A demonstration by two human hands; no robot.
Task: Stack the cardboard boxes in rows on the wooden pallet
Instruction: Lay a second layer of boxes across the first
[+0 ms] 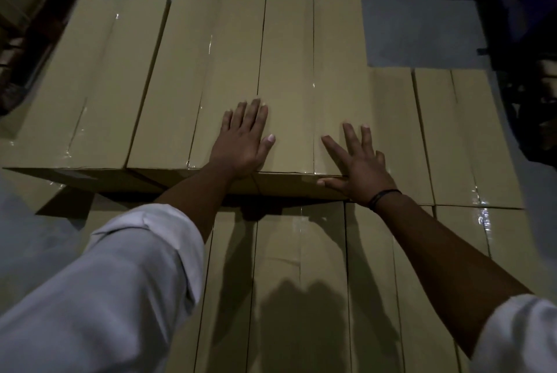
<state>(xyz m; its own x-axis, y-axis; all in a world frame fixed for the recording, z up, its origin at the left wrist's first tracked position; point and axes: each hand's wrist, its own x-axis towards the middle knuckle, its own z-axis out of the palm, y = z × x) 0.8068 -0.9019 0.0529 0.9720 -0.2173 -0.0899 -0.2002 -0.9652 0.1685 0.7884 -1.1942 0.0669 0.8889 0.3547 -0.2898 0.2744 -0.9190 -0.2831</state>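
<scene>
Tan cardboard boxes sealed with clear tape fill the view in layers. Three upper boxes stand side by side: a left one (81, 83), a middle one (193, 71) and a right one (304, 71). My left hand (242, 143) lies flat with straight fingers across the seam between the middle and right boxes. My right hand (357, 163) rests with spread fingers on the right box's near right corner, its thumb on the front edge. A lower layer of boxes (301, 267) lies under my arms. The wooden pallet is hidden.
Lower boxes (452, 134) extend to the right of the top row. Grey floor (419, 29) shows beyond them. A dark stack (33, 8) stands at the far left, and dark equipment (524, 41) at the right.
</scene>
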